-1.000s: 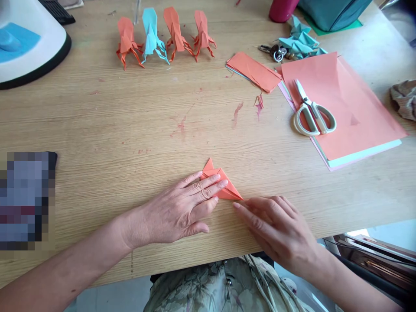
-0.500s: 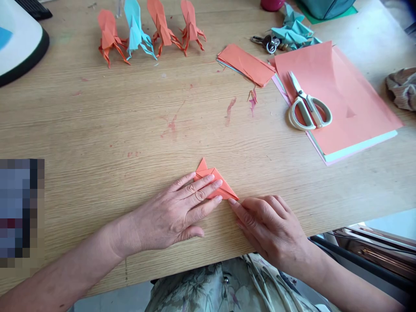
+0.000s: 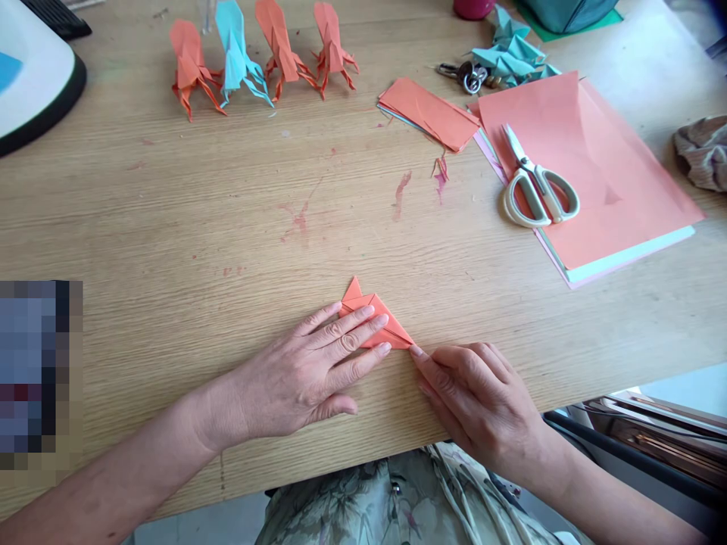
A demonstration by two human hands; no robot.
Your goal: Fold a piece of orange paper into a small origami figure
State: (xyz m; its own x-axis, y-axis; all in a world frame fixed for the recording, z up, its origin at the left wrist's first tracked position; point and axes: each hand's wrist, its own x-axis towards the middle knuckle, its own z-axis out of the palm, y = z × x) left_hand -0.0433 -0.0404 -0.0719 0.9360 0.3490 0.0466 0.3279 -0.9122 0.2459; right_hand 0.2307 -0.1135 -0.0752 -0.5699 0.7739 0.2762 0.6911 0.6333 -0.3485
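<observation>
A small piece of folded orange paper (image 3: 391, 324) lies on the wooden table near its front edge, with one pointed flap sticking up at the back left and a long point toward the right. My left hand (image 3: 323, 363) rests flat over it, fingers stretched out, hiding much of its left part. At the paper's right point is my right hand (image 3: 477, 393), its fingers curled closed and one fingertip pressed to the tip. Whether another finger sits under that corner is hidden.
Several folded paper figures (image 3: 284, 45) stand at the back left. Folded orange strips (image 3: 429, 113), scissors (image 3: 537, 189) on a stack of coloured sheets (image 3: 619, 219), keys (image 3: 471, 76) and teal folded paper pieces (image 3: 514, 57) lie at the back right. A white-and-black object (image 3: 39, 68) occupies the far left corner.
My right fingertip has slid slightly right, from the paper's lower edge to its pointed tip. My left hand and the folded paper have stayed in place.
</observation>
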